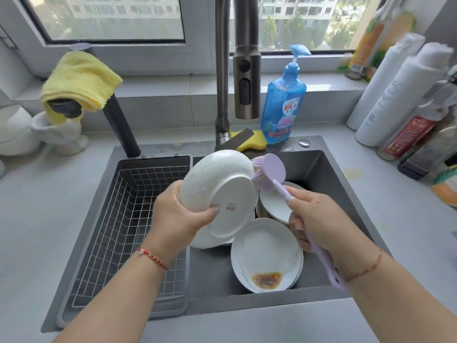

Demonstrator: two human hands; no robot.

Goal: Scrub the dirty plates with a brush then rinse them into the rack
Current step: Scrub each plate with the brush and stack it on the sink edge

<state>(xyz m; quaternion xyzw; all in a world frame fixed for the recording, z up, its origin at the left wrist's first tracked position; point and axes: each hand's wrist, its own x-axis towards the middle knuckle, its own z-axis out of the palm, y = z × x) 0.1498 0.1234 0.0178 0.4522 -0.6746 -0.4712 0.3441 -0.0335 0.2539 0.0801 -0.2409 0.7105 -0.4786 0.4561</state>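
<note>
**Wet china, held at the rim**

The left hand (176, 214) grips a white glazed ceramic plate (218, 191) by its 8 o'clock rim, underside up over the dark sink (321, 167). The right hand (319, 219) is closed round a lilac plastic long-handled brush (269, 169), bristles touching the plate's 2 o'clock edge. The plate looks stiff, breakable and likely slick when wet — hold the rim, thumb hooked over the foot ring. The wire rack (128, 219) lies at 9 o'clock.

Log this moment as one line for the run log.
step: scrubbing | left hand: holds plate underside up | right hand: brush on plate rim | rack: no plates | faucet: off
</note>
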